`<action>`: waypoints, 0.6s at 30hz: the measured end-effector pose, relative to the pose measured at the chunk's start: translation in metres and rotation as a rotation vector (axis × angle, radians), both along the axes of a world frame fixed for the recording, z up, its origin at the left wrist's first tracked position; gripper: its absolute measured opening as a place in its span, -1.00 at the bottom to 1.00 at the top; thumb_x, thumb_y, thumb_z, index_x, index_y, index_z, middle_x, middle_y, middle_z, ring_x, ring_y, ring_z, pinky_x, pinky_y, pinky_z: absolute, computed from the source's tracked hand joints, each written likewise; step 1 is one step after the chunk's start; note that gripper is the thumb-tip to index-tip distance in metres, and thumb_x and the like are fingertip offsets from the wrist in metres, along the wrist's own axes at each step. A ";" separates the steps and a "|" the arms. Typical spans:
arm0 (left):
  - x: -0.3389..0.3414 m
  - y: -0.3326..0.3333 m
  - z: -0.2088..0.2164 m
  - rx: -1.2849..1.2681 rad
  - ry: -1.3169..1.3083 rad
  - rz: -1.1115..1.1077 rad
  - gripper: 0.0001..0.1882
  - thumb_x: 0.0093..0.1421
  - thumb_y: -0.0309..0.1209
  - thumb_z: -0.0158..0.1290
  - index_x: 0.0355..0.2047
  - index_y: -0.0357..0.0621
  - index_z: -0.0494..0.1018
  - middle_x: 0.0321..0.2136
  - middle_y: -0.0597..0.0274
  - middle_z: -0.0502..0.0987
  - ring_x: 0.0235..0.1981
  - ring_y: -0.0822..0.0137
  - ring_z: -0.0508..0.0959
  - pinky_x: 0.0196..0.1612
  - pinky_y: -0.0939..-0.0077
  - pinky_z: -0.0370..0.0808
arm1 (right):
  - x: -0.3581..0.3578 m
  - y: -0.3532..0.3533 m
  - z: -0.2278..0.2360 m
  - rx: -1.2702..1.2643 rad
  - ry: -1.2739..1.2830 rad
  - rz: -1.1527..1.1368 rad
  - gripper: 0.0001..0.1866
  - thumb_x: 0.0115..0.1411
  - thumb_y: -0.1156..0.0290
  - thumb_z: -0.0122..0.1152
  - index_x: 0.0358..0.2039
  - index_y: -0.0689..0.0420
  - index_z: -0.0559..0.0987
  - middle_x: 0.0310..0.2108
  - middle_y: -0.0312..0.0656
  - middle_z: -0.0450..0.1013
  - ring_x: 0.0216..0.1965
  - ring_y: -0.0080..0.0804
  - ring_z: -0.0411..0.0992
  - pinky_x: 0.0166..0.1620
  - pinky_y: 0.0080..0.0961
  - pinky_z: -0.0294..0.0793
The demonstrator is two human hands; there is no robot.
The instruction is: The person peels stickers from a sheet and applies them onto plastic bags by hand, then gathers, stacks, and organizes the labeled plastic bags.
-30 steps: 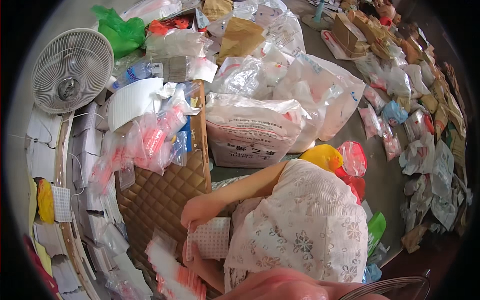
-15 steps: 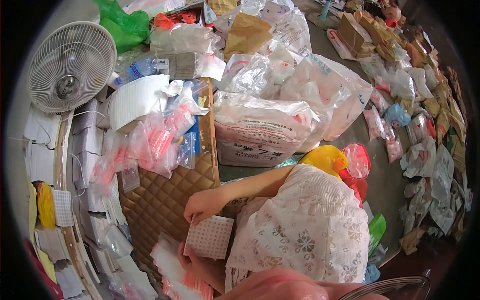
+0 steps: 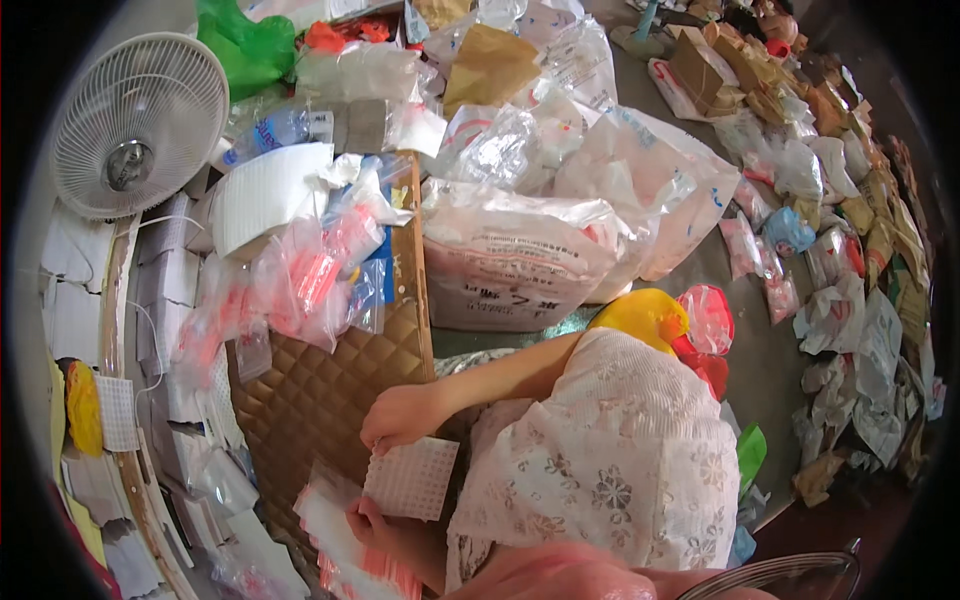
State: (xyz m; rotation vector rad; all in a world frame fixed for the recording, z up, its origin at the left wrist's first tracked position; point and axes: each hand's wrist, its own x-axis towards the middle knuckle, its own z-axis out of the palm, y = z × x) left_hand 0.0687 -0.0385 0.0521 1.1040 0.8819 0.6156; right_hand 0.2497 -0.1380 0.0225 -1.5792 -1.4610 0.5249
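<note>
White patterned card [image 3: 412, 480] between right hand [image 3: 405, 414], closed on its upper-left corner, and left hand [image 3: 376, 527] below, grip unclear.

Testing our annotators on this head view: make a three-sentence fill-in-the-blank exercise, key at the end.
1. The white card in the right hand is on the picture's ____ side of the floral garment.
2. The quilted surface is coloured ____.
3. The plastic bag beside the fan is coloured ____.

Missing words: left; brown; green.

Card [image 3: 415, 482] white, greyish marks (in rows); quilted surface [image 3: 320, 405] brown, diamond-patterned
</note>
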 end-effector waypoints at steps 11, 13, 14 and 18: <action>0.022 0.004 -0.009 0.206 0.128 -0.461 -0.77 0.12 -0.50 0.01 -0.26 -0.44 0.47 -0.37 0.08 0.52 -0.36 0.31 0.50 -0.27 0.48 0.46 | -0.007 -0.046 0.002 0.042 0.055 -0.117 -0.75 0.11 0.22 0.12 -0.38 0.16 0.51 -0.42 -0.09 0.47 -0.35 -0.06 0.43 -0.33 -0.25 0.38; 0.026 -0.006 -0.004 0.172 0.127 -0.448 -0.78 0.13 -0.50 0.01 -0.26 -0.44 0.47 -0.37 0.08 0.52 -0.36 0.32 0.50 -0.28 0.49 0.46 | -0.006 -0.048 -0.001 0.031 0.045 -0.097 -0.76 0.10 0.24 0.13 -0.39 0.18 0.51 -0.43 -0.07 0.46 -0.35 -0.04 0.43 -0.34 -0.24 0.38; 0.024 -0.010 -0.003 0.137 0.116 -0.436 -0.78 0.13 -0.50 0.01 -0.27 -0.45 0.47 -0.37 0.07 0.52 -0.36 0.33 0.50 -0.29 0.50 0.45 | -0.004 -0.048 -0.002 0.044 0.032 -0.074 -0.76 0.11 0.25 0.14 -0.39 0.19 0.50 -0.43 -0.06 0.46 -0.35 -0.04 0.43 -0.34 -0.23 0.38; 0.009 -0.013 -0.008 0.111 0.086 -0.462 -0.78 0.14 -0.48 0.01 -0.28 -0.45 0.48 -0.37 0.06 0.52 -0.34 0.34 0.50 -0.27 0.50 0.44 | -0.010 -0.046 -0.007 0.017 0.047 -0.035 -0.77 0.12 0.25 0.12 -0.40 0.18 0.50 -0.44 -0.08 0.47 -0.35 -0.06 0.43 -0.33 -0.23 0.38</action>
